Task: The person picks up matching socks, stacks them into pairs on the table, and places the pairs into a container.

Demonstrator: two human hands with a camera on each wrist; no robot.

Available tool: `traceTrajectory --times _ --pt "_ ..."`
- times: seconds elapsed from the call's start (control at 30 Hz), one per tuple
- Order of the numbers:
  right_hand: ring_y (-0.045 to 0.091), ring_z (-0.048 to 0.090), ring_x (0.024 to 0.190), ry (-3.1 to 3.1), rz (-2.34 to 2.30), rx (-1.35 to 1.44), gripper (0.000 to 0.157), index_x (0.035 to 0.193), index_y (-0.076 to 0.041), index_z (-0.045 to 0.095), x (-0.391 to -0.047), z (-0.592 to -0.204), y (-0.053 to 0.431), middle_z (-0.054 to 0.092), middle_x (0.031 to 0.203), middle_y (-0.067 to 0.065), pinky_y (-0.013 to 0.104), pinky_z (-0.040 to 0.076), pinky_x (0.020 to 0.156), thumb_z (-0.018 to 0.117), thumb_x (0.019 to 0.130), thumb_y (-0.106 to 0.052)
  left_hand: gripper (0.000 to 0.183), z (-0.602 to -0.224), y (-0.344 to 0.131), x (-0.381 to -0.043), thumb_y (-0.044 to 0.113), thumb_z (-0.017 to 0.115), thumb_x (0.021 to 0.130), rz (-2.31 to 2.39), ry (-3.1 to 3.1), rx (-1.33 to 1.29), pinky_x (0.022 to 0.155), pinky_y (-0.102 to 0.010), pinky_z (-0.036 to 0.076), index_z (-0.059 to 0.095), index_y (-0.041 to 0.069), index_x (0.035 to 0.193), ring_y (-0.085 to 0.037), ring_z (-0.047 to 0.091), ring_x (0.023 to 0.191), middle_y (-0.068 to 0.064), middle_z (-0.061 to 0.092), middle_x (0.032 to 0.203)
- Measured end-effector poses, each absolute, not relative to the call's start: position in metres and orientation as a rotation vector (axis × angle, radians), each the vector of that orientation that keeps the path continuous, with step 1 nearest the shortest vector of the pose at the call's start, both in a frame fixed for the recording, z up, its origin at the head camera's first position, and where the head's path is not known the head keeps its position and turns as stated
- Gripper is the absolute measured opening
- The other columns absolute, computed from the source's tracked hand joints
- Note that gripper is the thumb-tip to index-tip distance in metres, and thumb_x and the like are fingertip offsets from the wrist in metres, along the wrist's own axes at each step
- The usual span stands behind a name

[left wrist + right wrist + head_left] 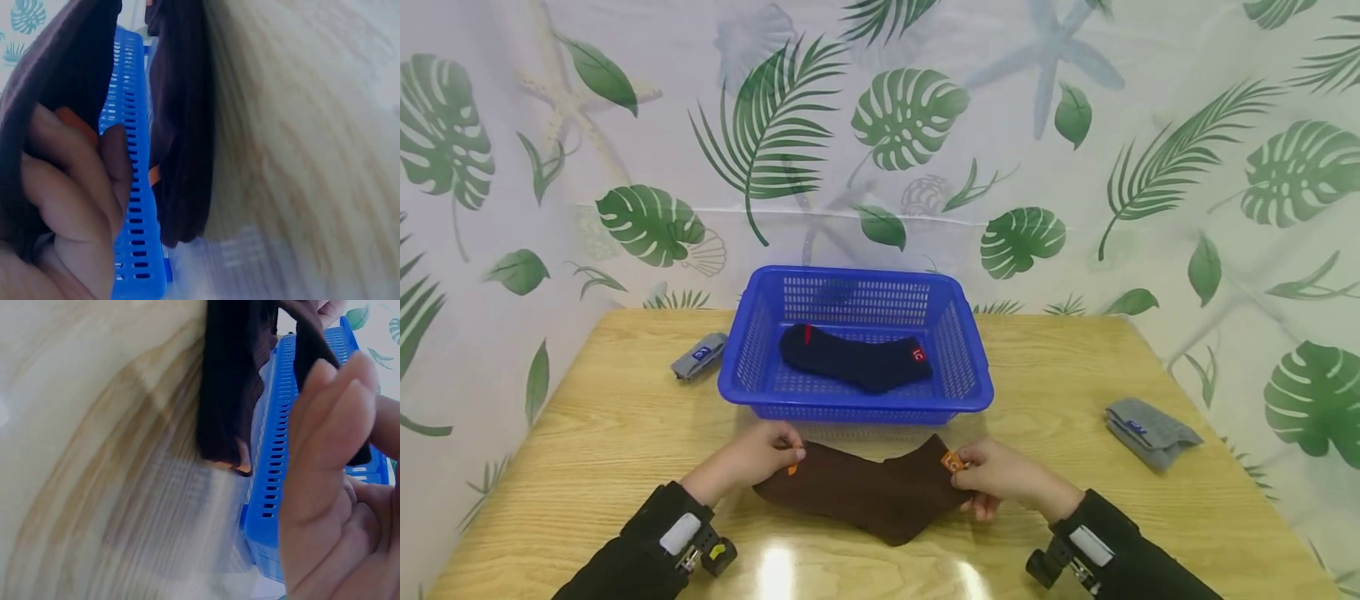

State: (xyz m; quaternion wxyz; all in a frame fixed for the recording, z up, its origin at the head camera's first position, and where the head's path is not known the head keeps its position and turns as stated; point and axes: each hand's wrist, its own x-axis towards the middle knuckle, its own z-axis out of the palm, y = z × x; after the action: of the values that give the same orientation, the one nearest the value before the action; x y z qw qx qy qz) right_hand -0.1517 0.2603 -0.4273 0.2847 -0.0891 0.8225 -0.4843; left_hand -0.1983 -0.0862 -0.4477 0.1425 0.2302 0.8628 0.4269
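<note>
A brown sock stretches sideways in front of the basket, with an orange LC label at its cuff and an orange patch at the toe. My left hand pinches the toe end. At the cuff, beside the label, my right hand pinches the other end between thumb and fingers. Both wrist views show a second dark brown sock with orange marks, between the held one and the wooden tabletop; from the head view it is hidden. The blue basket stands just beyond, holding a dark navy sock with red marks.
On the wooden table, a folded grey sock bundle lies left of the basket. Another grey folded bundle with a blue label lies at the right. A leaf-patterned cloth hangs behind the table and along its sides.
</note>
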Motion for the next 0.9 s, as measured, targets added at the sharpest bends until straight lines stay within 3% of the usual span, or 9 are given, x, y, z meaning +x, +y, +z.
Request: traceTrajectory --times 0.9 --pt "0.006 0.056 0.043 2.143 -1.204 -0.293 0.009 0.091 0.002 0.060 -0.153 -0.429 0.264 0.068 0.066 0.012 0.020 0.047 0.042 0.054 0.090 -0.003 0.015 -0.450 -0.083 -0.203 0.005 0.067 0.086 1.096 2.479 0.798 0.063 -0.025 0.042 0.063 0.002 0.071 -0.006 0.047 0.067 0.003 0.059 0.071"
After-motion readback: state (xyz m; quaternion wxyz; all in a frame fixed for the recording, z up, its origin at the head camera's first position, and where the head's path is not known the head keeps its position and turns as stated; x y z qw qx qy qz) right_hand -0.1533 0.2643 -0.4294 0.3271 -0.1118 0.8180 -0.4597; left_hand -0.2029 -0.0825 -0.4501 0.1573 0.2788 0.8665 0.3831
